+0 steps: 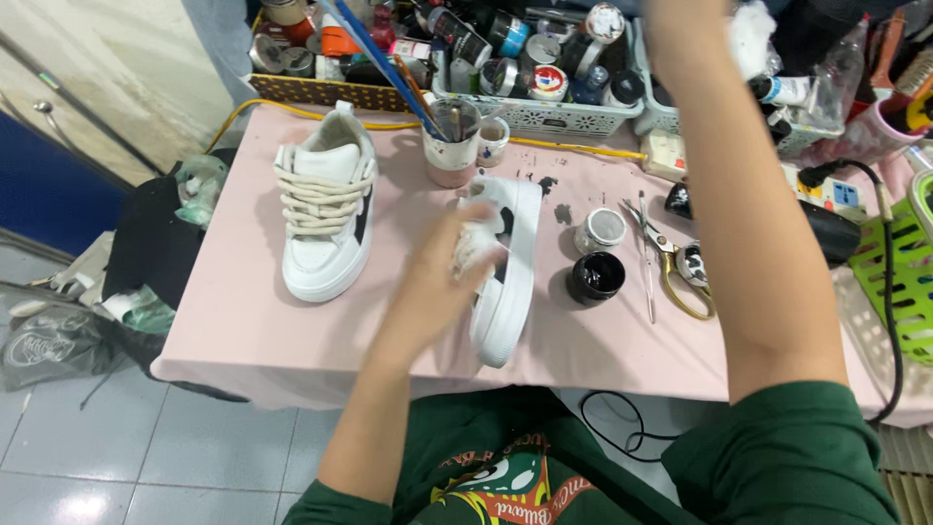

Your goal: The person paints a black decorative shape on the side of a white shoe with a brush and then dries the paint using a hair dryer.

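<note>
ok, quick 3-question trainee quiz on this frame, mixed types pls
1. True or false: the left hand rests on the sneaker lying on its side.
2. Which thing stands between the two sneakers, toward the back of the pink table? A) brush cup B) scissors C) black jar
3. Is the right hand visible?

Key: 1 true. 2 A. 3 No; the right forearm runs out of the top edge.

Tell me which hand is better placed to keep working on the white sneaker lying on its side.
Left. The left hand already rests on the white-and-black sneaker lying on its side, pressing something pale against it. The right arm reaches up toward the cluttered baskets, its hand out of view.
</note>
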